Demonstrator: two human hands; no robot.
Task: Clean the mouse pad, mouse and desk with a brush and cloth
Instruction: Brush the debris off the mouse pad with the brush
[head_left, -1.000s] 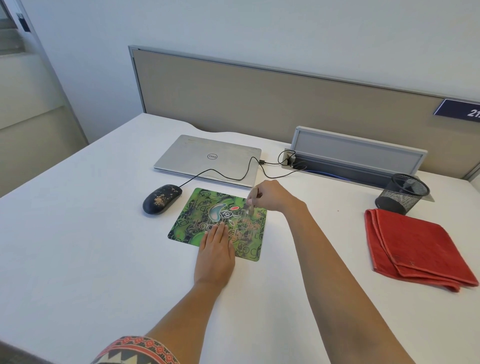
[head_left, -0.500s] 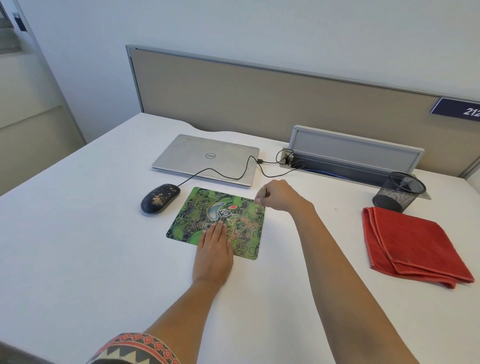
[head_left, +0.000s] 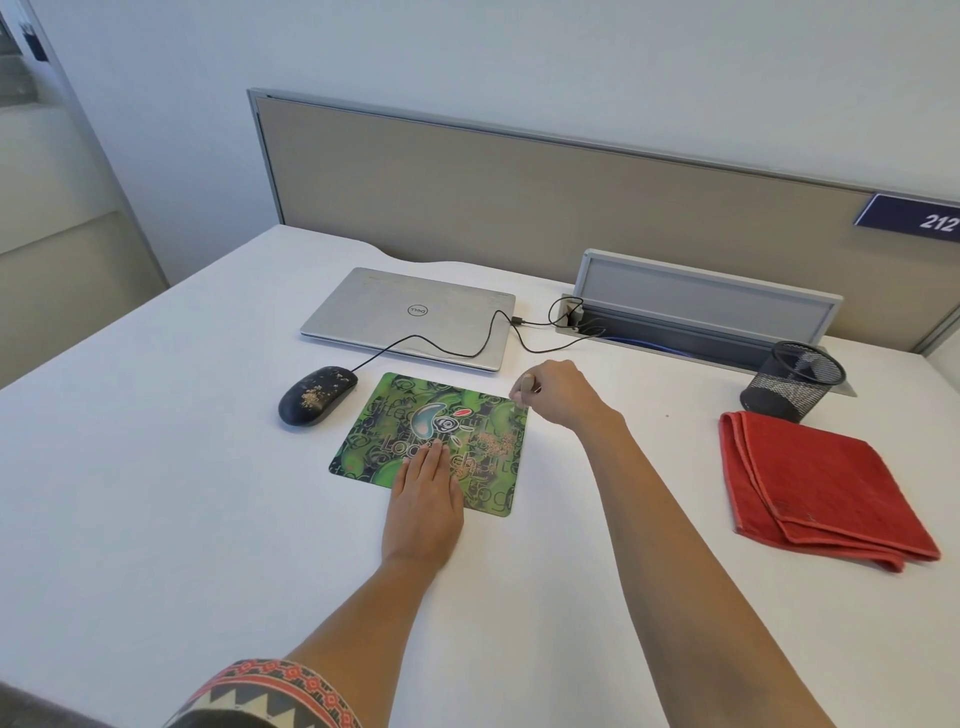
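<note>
A green patterned mouse pad (head_left: 395, 421) lies on the white desk (head_left: 156, 493), with brown crumbs on its right half. My left hand (head_left: 423, 501) rests flat on the pad's near edge, fingers together. My right hand (head_left: 558, 392) hovers at the pad's far right corner, pinched around a small brush (head_left: 525, 385) of which only a short piece shows. A black wired mouse (head_left: 317, 396) speckled with crumbs sits just left of the pad. A folded red cloth (head_left: 815, 488) lies at the right.
A closed silver laptop (head_left: 410, 317) sits behind the pad, the mouse cable running over it to an open cable tray (head_left: 701, 312). A black mesh pen cup (head_left: 795, 379) stands behind the cloth. A beige partition (head_left: 519, 192) closes off the back of the desk.
My right hand with the brush has swept from the pad's middle right out to its far right corner. My left hand has stayed flat on the pad.
</note>
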